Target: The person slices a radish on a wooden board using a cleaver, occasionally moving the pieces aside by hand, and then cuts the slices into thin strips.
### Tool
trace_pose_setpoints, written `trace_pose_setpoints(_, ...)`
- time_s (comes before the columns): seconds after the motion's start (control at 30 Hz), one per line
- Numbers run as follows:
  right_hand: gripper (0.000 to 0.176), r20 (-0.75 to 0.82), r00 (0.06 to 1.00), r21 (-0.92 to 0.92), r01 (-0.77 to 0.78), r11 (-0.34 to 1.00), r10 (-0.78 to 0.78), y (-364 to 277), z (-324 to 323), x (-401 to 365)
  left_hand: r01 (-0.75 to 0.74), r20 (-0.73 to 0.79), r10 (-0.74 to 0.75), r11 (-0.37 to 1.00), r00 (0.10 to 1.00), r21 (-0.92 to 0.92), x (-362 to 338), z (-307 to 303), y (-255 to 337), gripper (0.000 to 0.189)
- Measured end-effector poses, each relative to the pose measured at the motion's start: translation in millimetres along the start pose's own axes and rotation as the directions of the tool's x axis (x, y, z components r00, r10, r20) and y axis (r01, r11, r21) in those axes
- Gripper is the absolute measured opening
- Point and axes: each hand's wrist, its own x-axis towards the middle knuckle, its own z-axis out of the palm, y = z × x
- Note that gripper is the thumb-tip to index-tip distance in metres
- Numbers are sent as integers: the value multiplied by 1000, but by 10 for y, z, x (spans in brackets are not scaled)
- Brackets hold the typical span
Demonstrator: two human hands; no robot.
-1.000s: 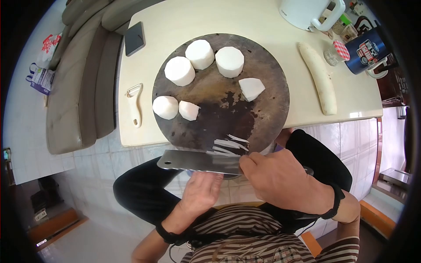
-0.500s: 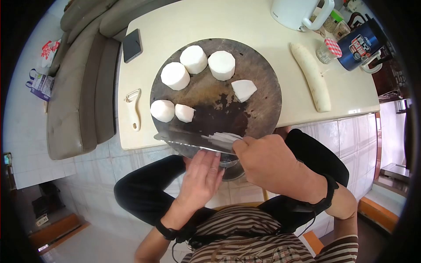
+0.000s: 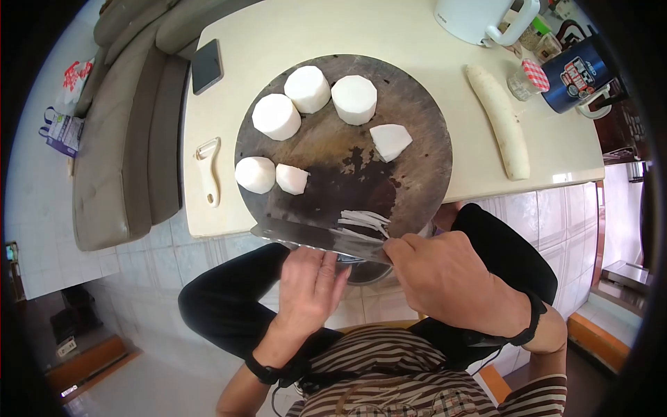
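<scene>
My right hand [image 3: 445,274] is closed round the handle of a wide knife [image 3: 316,240], whose blade lies across the near edge of the round dark cutting board [image 3: 333,149]. My left hand [image 3: 309,285] is against the near side of the blade, its fingertips partly hidden; the fingers look close together, and whether they hold anything cannot be made out. Thin white strips [image 3: 365,221] lie on the board just beyond the blade. Several peeled white chunks [image 3: 276,117] rest farther back, with an angular white piece [image 3: 391,142] at the right.
A white peeler [image 3: 207,170] and a phone [image 3: 207,67] lie on the table's left side. At the right are a long white radish [image 3: 499,121], a jar with a checked lid [image 3: 528,80], a blue container [image 3: 575,73] and a white kettle [image 3: 479,19]. A bowl rim [image 3: 368,278] shows below the board.
Both hands and the knife have moved slightly nearer my body. The blade has come away from the strips, so more of them shows. The camera view has shifted a little.
</scene>
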Motion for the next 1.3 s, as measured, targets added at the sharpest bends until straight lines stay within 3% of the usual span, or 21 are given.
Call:
trace_pose_setpoints(0.33,15,34,999,-38,28,999,-27,-44,-38,-29,40,28,-41,999,999,14,2,-20,58,32)
trace_pose_setpoints(0.63,14,29,999,-103,27,994,-24,-50,-16,-9,23,23,-23,1000,999,-16,0,-11,41,28)
trace_pose_setpoints(0.8,13,122,992,-25,40,999,-36,-54,-87,90,15,23,-14,1000,1000,-22,19,-32,47,31)
trace_pose_setpoints(0.9,21,51,992,19,116,993,-117,-74,25,163,2,38,-1,1000,999,-11,29,-45,45,32)
trace_pose_setpoints(1.0,18,-33,991,-15,131,991,-132,-79,111,221,-13,25,13,1000,1000,13,7,-18,49,33)
trace_pose_setpoints(1.1,17,11,998,-20,59,998,-59,-46,123,199,-7,-8,7,1000,1000,16,41,-19,50,35)
trace_pose_setpoints(1.3,16,20,997,-49,73,996,-72,-47,-6,81,1,12,-1,1000,1000,-5,-20,-3,14,33)
